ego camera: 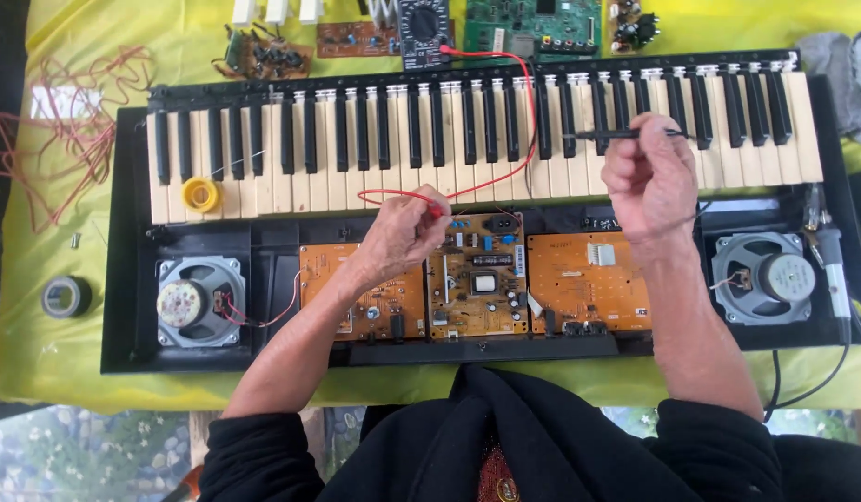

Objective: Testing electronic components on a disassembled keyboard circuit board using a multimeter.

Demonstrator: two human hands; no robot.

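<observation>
Above an opened keyboard (263, 158), left hand (398, 232) pinches red probe (437, 211); right hand (649, 181) grips black probe (626, 135).

three circuit boards (477, 279) lie under the fingers (429, 206), keys (468, 139) beyond them, a speaker (200, 301) on each side, multimeter (423, 30) farthest back.

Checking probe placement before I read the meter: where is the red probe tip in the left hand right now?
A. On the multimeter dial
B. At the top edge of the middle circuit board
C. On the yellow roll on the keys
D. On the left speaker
B: the left hand holds the red probe with its tip at the top edge of the middle circuit board, away from the left speaker.
</observation>
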